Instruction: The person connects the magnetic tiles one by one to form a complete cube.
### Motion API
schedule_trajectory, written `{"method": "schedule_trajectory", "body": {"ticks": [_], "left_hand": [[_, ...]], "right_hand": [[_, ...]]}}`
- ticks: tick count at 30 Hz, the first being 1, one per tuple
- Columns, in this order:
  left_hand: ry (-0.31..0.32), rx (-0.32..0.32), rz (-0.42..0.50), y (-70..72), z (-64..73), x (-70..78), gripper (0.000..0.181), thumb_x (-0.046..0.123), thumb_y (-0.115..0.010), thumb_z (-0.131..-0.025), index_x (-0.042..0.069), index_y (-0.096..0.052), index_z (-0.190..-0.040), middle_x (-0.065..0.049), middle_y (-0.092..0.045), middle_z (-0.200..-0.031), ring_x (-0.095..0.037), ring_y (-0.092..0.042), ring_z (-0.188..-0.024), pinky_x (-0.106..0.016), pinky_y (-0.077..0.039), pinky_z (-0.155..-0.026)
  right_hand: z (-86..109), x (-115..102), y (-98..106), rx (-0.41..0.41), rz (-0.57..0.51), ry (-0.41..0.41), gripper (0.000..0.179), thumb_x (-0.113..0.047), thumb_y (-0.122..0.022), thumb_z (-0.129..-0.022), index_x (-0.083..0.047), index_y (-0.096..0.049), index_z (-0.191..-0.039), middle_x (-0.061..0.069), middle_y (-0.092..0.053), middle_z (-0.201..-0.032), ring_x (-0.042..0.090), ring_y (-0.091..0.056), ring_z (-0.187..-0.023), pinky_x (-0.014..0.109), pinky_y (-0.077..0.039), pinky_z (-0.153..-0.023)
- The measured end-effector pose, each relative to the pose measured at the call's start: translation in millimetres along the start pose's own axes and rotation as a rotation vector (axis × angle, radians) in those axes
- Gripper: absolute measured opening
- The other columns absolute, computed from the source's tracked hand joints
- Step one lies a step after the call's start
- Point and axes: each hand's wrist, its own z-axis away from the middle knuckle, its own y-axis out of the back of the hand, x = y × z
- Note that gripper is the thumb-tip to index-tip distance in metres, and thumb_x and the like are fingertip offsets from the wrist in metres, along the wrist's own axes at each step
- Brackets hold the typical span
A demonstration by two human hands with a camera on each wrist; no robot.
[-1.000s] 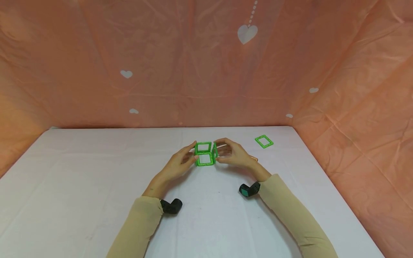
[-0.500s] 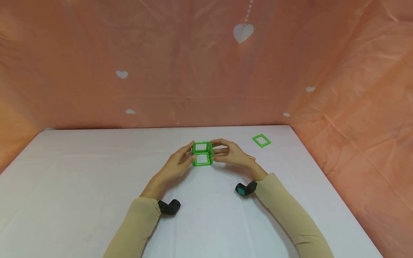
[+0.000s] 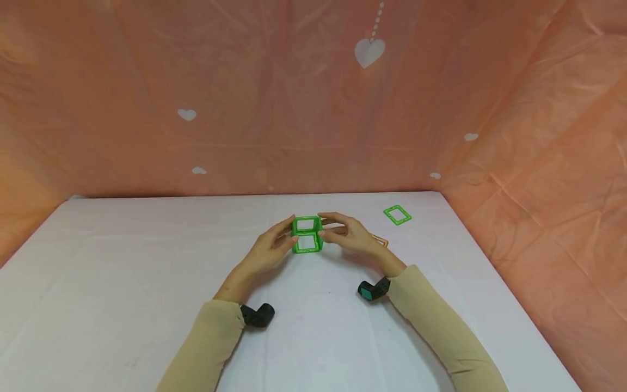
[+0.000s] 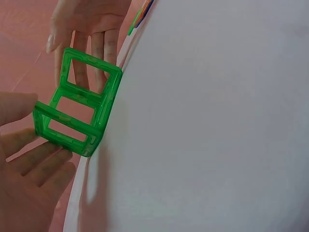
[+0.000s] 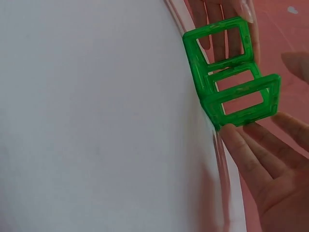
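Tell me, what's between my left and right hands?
In the head view, a green open-frame assembly lies between the left hand and right hand.

I count one table (image 3: 313, 332), two hands (image 3: 264, 252), one green box (image 3: 306, 233), one green square (image 3: 391, 217) near the far right corner, one orange piece (image 3: 380, 238), one blue edge (image 4: 146, 13), two sleeves (image 3: 206, 340), two cameras (image 3: 258, 316) and five hearts (image 3: 369, 53).

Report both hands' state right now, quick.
Left hand: closed, holding the open green frame between thumb and fingers.
Right hand: open, nearly straight fingers touching the green frame's other side, no pinch seen.
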Motion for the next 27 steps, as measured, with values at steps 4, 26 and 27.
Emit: {"method": "schedule_trajectory", "body": {"ticks": [4,26,27], "left_hand": [[-0.049,0.009,0.027,0.0,-2.0,-1.2,0.06,0.007,-0.055,-0.096,-0.005,-0.027,-0.148,-0.029,-0.042,-0.143,-0.041,-0.042,-0.133,-0.046,-0.035,-0.11],[0.027,0.069,0.006,0.0,-7.4,3.6,0.049,0.014,-0.053,-0.099,-0.002,-0.039,-0.143,-0.024,-0.05,-0.137,-0.038,-0.049,-0.127,-0.047,-0.042,-0.105],[0.025,0.076,0.005,0.0,-7.7,3.9,0.048,0.014,-0.053,-0.098,-0.002,-0.04,-0.142,-0.024,-0.051,-0.136,-0.038,-0.05,-0.127,-0.047,-0.042,-0.105]], "right_hand": [[1.2,-0.6,-0.5,-0.004,-0.033,0.005,0.052,-0.014,-0.062,-0.093,-0.005,-0.045,-0.141,0.023,-0.054,-0.132,0.037,-0.061,-0.114,0.039,-0.053,-0.089],[2.6,-5.3,-2.5,0.099,-0.098,0.038,0.036,-0.006,-0.063,-0.09,0.004,-0.059,-0.124,0.024,-0.064,-0.106,0.035,-0.067,-0.084,0.038,-0.058,-0.072],[2.5,-5.6,-2.2,0.104,-0.093,0.038,0.035,-0.007,-0.063,-0.09,0.004,-0.06,-0.123,0.024,-0.065,-0.105,0.035,-0.067,-0.083,0.037,-0.058,-0.071]]}}
